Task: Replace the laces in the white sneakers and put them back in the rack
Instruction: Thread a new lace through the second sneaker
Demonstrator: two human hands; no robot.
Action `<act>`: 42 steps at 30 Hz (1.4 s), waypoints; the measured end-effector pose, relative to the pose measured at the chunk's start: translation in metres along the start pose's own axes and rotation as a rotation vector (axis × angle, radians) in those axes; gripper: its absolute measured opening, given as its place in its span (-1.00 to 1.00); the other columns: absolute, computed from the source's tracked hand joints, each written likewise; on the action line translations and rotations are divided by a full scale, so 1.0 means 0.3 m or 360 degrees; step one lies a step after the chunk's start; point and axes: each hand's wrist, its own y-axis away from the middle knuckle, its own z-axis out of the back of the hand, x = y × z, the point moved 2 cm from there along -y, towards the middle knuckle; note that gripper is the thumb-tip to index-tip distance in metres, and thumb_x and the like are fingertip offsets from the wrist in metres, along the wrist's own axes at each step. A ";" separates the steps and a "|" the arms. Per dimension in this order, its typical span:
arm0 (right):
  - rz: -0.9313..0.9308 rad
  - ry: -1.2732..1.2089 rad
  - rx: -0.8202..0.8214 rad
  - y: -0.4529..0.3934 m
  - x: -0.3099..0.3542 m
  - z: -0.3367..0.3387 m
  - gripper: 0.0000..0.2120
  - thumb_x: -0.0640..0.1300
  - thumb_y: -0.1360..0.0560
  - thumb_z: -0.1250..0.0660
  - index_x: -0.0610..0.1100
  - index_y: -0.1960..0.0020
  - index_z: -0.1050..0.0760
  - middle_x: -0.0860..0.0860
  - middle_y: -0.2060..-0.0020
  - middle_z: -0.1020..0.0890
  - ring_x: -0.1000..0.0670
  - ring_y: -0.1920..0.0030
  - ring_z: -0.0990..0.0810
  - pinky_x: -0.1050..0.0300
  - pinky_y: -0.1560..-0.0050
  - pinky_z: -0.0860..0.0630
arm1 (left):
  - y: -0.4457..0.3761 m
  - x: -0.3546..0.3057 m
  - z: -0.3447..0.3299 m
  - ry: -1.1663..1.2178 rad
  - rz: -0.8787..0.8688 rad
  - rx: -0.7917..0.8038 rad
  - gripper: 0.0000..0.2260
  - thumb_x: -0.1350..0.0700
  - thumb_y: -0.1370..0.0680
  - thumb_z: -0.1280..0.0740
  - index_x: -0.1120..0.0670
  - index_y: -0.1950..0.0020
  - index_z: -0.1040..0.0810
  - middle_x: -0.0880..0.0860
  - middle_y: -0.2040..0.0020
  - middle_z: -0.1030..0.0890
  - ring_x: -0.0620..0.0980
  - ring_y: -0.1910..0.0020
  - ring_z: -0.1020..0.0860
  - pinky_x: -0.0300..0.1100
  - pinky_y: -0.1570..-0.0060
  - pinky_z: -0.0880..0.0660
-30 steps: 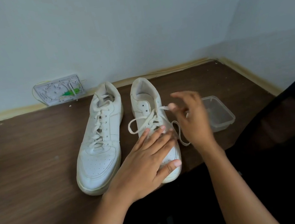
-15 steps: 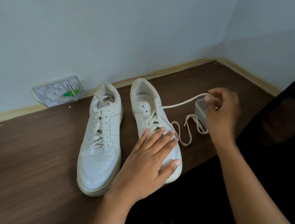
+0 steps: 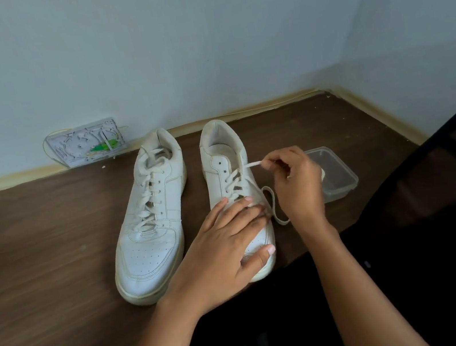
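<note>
Left hand point(image 3: 227, 245) presses flat, fingers straight, on the right sneaker point(image 3: 234, 190) (toe hidden); right hand point(image 3: 294, 182), at 3 o'clock, pinches its lace point(image 3: 252, 164).

My left hand point(image 3: 227, 245) is covering the toe and lower eyelets of the right sneaker point(image 3: 229, 172). My right hand point(image 3: 298, 185) is hiding part of the loose lace point(image 3: 273, 207) and the near-left corner of the plastic container point(image 3: 339, 175).
</note>
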 end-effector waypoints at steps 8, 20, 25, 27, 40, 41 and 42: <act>-0.0597 -0.0046 0.0817 0.027 -0.008 0.043 -0.80 0.05 -0.57 -0.31 -0.09 0.01 -0.46 0.07 0.20 -0.57 0.11 0.22 -0.54 0.38 0.27 -0.40 | -0.009 0.026 0.017 0.0297 0.0050 -0.0167 -0.66 -0.08 -0.65 -0.18 -0.01 -0.35 -0.52 -0.12 -0.35 -0.48 -0.17 -0.41 -0.34 -0.05 -0.46 -0.18; -0.0707 -0.0691 0.1441 0.091 0.072 0.122 -0.94 -0.20 -0.53 -0.40 -0.20 0.05 -0.57 0.01 0.32 -0.60 0.13 0.32 -0.48 0.36 0.33 -0.36 | -0.038 0.044 0.074 0.0978 0.0487 -0.0749 -0.80 0.22 -0.60 -0.33 0.06 -0.18 -0.63 -0.11 -0.04 -0.63 -0.07 -0.08 -0.60 -0.17 -0.11 -0.52; -0.0730 -0.1421 0.1302 0.057 0.124 0.146 -0.70 -0.21 -0.50 -0.34 -0.30 -0.19 -0.42 -0.19 0.16 -0.67 0.04 0.35 -0.50 0.27 0.37 -0.39 | -0.045 0.012 0.091 0.1364 0.0556 -0.0731 -0.75 -0.05 -0.58 -0.28 -0.02 -0.17 -0.62 -0.07 -0.01 -0.68 -0.02 -0.08 -0.62 -0.01 -0.16 -0.53; -0.0707 -0.1586 0.1220 0.050 0.124 0.146 -0.62 -0.25 -0.48 -0.37 -0.30 -0.26 -0.40 -0.17 0.16 -0.67 0.03 0.30 -0.55 0.26 0.32 -0.44 | -0.050 -0.016 0.085 0.1613 0.0529 -0.0613 -0.67 -0.12 -0.57 -0.24 -0.10 -0.31 -0.51 -0.04 -0.07 -0.68 -0.03 -0.17 -0.60 -0.03 -0.24 -0.49; -0.1168 -0.1263 -0.0053 -0.012 -0.036 0.153 -0.88 -0.38 -0.54 -0.30 -0.21 -0.01 -0.53 -0.17 0.15 -0.61 0.10 0.33 -0.55 0.32 0.28 -0.53 | -0.046 0.086 0.109 0.2119 0.0827 -0.1081 -0.77 0.14 -0.60 -0.31 -0.05 -0.23 -0.48 -0.08 0.40 -0.41 -0.13 0.38 -0.38 -0.19 0.25 -0.50; -0.1119 -0.1054 -0.0084 -0.013 -0.051 0.148 -0.89 -0.36 -0.54 -0.32 -0.18 0.01 -0.52 -0.20 0.11 -0.61 0.10 0.34 -0.56 0.32 0.31 -0.52 | -0.041 0.107 0.112 0.2006 0.0840 -0.1127 -0.78 0.16 -0.61 -0.27 -0.06 -0.23 -0.47 -0.09 0.38 -0.42 -0.15 0.38 -0.37 -0.21 0.28 -0.47; -0.1017 -0.0834 -0.0096 -0.012 -0.060 0.142 -0.90 -0.33 -0.54 -0.34 -0.16 0.02 -0.52 -0.20 0.06 -0.62 0.10 0.34 -0.56 0.33 0.33 -0.51 | -0.040 0.122 0.115 0.1871 0.0827 -0.1134 -0.78 0.16 -0.62 -0.25 -0.08 -0.23 -0.45 -0.09 0.37 -0.44 -0.17 0.38 -0.38 -0.21 0.31 -0.44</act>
